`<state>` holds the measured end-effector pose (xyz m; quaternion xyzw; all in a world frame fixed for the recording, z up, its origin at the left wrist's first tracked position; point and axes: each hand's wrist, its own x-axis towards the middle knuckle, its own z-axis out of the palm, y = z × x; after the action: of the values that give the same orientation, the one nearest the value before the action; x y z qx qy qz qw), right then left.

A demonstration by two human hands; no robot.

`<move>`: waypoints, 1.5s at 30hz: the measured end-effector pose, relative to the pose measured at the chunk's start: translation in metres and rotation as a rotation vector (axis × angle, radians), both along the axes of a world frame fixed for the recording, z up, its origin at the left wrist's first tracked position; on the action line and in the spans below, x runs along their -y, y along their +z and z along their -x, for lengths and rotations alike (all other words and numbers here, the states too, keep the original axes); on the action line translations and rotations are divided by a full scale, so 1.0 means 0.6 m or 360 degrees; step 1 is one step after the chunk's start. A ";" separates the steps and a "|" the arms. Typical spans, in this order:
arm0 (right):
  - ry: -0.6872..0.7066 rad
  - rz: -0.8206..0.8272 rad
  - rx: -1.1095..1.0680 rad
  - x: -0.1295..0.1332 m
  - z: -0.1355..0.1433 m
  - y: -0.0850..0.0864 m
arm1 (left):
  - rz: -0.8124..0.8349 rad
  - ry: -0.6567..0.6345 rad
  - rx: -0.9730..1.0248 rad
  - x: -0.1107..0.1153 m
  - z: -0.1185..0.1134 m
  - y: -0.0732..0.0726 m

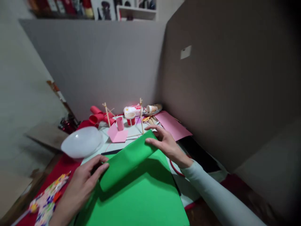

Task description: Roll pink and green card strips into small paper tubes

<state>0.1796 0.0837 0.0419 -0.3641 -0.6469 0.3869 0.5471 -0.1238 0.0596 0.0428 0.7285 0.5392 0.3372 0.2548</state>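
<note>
A folded strip of green paper or foam sheet (129, 161) is held at a slant above a larger green sheet (143, 201). Whether the two are one piece I cannot tell. At the strip's lower left end, my left hand (82, 179) pinches the edge between thumb and fingers. My right hand (166, 146) grips the upper right end, thumb on the near face and fingers behind. The strip throws a shadow on the green surface below. Just beyond it are a folded pink card (118, 135) and a small pink paper tube (120, 123).
A white bowl (82, 142) stands at left, near a paint-spotted cloth (50, 194). Farther back are red paper tubes (100, 116), a red-and-white paper cup (130, 119) and thin upright sticks (141, 116). A pink sheet (174, 125) lies right. Grey panels (105, 62) enclose the back and right.
</note>
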 end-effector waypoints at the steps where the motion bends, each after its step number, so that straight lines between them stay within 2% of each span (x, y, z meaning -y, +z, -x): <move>1: -0.0021 -0.0069 -0.0076 -0.007 -0.001 0.014 | 0.0013 -0.0013 0.0030 -0.001 -0.009 0.007; 3: -0.0019 -0.0174 -0.0136 -0.021 -0.005 0.039 | 0.0069 -0.0120 0.0052 -0.003 -0.030 0.025; 6: 0.0146 -0.0232 -0.0118 -0.034 -0.012 0.063 | 0.0270 -0.0366 0.0119 -0.007 -0.071 0.053; 9: 0.0305 -0.0323 -0.0051 -0.045 -0.014 0.069 | 0.0568 -0.0618 0.0256 -0.017 -0.105 0.067; 11: 0.0318 -0.0399 -0.0047 -0.051 -0.015 0.069 | 0.0613 -0.0705 0.0357 -0.025 -0.122 0.067; 13: 0.0285 -0.0431 -0.0077 -0.055 -0.017 0.065 | 0.0478 -0.0688 0.0378 -0.032 -0.135 0.061; 16: 0.0181 -0.0311 -0.0277 -0.054 -0.013 0.052 | 0.0313 -0.0576 0.0360 -0.037 -0.149 0.047; 19: 0.0074 -0.0063 -0.0641 -0.047 0.007 0.028 | 0.0369 -0.0469 0.0502 -0.035 -0.160 0.029; 25: 0.0150 0.0257 -0.1038 -0.022 0.065 -0.010 | 0.0404 -0.0258 0.0701 -0.022 -0.177 0.000; 30: 0.0239 0.0301 -0.1257 -0.006 0.077 -0.006 | 0.0476 -0.0204 0.0755 -0.006 -0.192 -0.014; 37: 0.0152 0.0320 -0.1209 -0.010 0.070 -0.004 | 0.0751 -0.0210 0.0998 -0.004 -0.200 -0.026; 41: 0.0216 0.0357 -0.1208 -0.015 0.068 -0.006 | 0.0973 -0.0213 0.0916 0.003 -0.203 -0.030; 45: 0.0269 0.0419 -0.1189 -0.016 0.066 -0.004 | 0.0916 -0.0225 0.0851 0.013 -0.208 -0.023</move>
<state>0.1400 0.0933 0.0395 -0.2109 -0.3762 0.6156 0.6595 0.0012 0.0520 0.0290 0.5491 0.4748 0.3318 0.6025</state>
